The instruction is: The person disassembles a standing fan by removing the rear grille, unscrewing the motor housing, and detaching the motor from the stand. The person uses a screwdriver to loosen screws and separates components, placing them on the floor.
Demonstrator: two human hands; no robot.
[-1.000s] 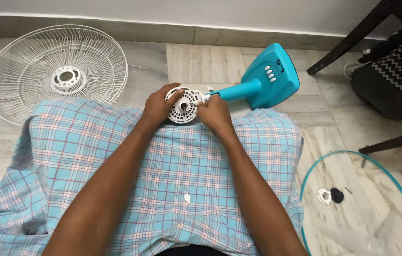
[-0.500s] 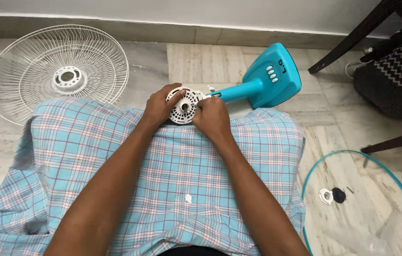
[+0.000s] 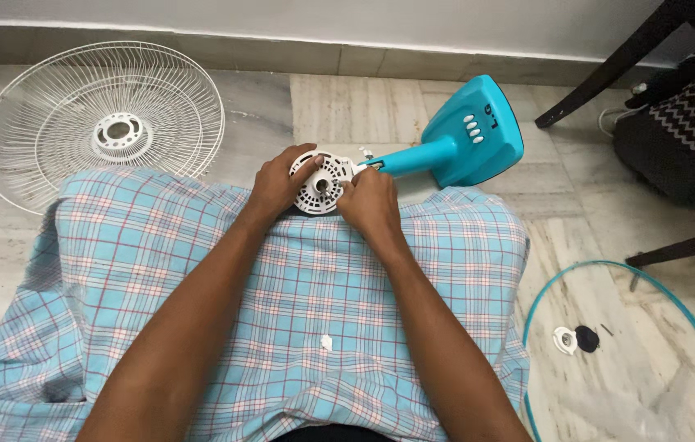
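Observation:
A white round fan motor housing (image 3: 320, 182) with vent slots rests on my lap at the edge of a blue checked cloth (image 3: 282, 311). It joins a teal stand and base (image 3: 469, 143) that lies on the floor beyond. My left hand (image 3: 280, 182) grips the housing's left rim, with a finger laid across its face. Gripping the right side, by the neck of the stand, is my right hand (image 3: 370, 205).
A white wire fan grille (image 3: 98, 123) lies flat on the marble floor at the far left. A teal-rimmed guard ring (image 3: 634, 352) lies at the right with a small white cap (image 3: 564, 340) and a black knob (image 3: 586, 338) inside. Dark chair legs (image 3: 609, 69) stand at the upper right.
Both hands have stayed on the motor housing. The fingers have shifted a little across its face, and the view has drifted slightly.

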